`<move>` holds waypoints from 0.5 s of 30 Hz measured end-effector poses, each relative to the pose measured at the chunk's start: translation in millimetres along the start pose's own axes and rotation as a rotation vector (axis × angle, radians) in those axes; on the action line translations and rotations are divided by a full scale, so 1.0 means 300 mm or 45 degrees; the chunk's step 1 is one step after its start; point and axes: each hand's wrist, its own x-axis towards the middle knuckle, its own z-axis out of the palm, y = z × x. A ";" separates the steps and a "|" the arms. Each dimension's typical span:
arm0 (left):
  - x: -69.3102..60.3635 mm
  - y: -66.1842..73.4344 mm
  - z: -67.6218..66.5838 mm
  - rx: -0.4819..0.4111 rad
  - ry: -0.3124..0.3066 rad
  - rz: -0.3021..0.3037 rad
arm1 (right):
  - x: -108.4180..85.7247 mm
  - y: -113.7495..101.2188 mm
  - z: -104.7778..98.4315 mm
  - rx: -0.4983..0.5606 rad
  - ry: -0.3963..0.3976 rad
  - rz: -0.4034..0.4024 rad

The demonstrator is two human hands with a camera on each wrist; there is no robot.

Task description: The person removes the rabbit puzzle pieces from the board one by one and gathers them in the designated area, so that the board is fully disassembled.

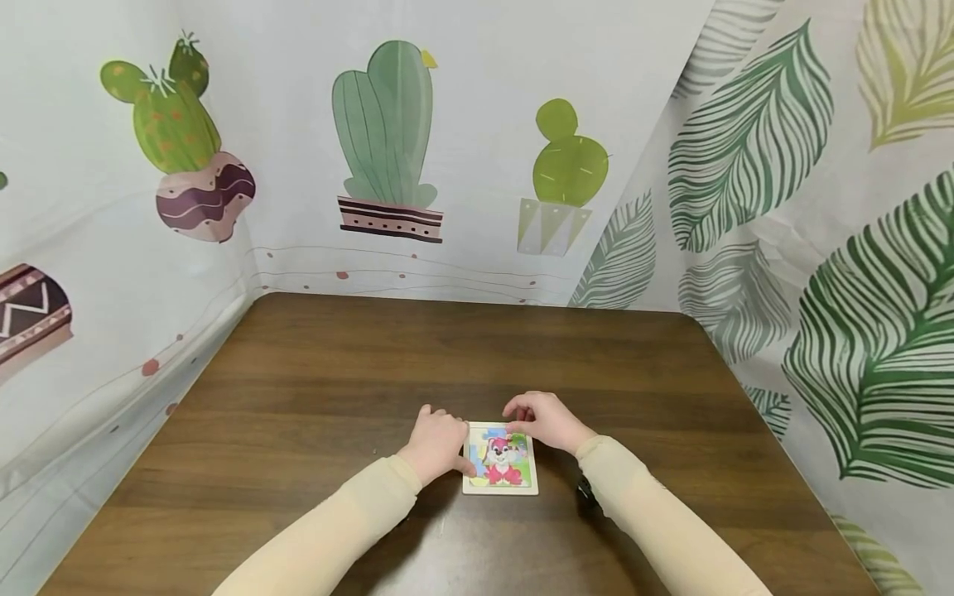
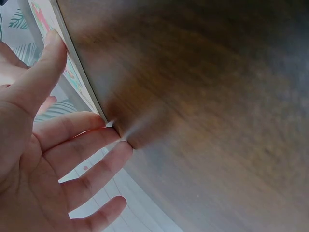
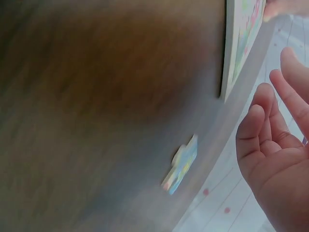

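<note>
- Jigsaw puzzle (image 1: 503, 473), a picture of a pink and white animal, is seen in its pale tray (image 1: 501, 491), which is laid flat on the dark wooden table (image 1: 477, 356) between the two hands.
- The left hand (image 1: 437, 444) is placed at the tray's left side. Its thumb (image 2: 46, 70) is laid over the side rim onto the picture's edge, well apart from the other fingers (image 2: 87, 150), which are spread and only slightly bent; the far left corner is touched by the foremost fingertips.
- The right hand (image 1: 549, 420) is held at the tray's far right corner. Its thumb and forefinger are extended with a small gap between the tips, while the remaining fingers are bent toward the palm. Nothing is seen to be gripped; whether the tray is touched by the thumb cannot be told.
- A loose puzzle piece (image 3: 181, 166) is shown on the table in the right wrist view, near the tray but apart from it.
- Both forearms are covered by pale sleeves (image 1: 339, 513).
- The table is backed by white cloth (image 1: 484, 165) printed with potted cacti.
</note>
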 end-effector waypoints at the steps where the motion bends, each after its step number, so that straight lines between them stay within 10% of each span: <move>1: 0.000 0.000 0.000 0.002 0.002 0.001 | 0.002 -0.008 0.005 0.002 -0.008 -0.005; 15: -0.004 0.004 -0.004 -0.011 -0.034 -0.010 | 0.015 -0.075 0.045 -0.074 -0.186 0.005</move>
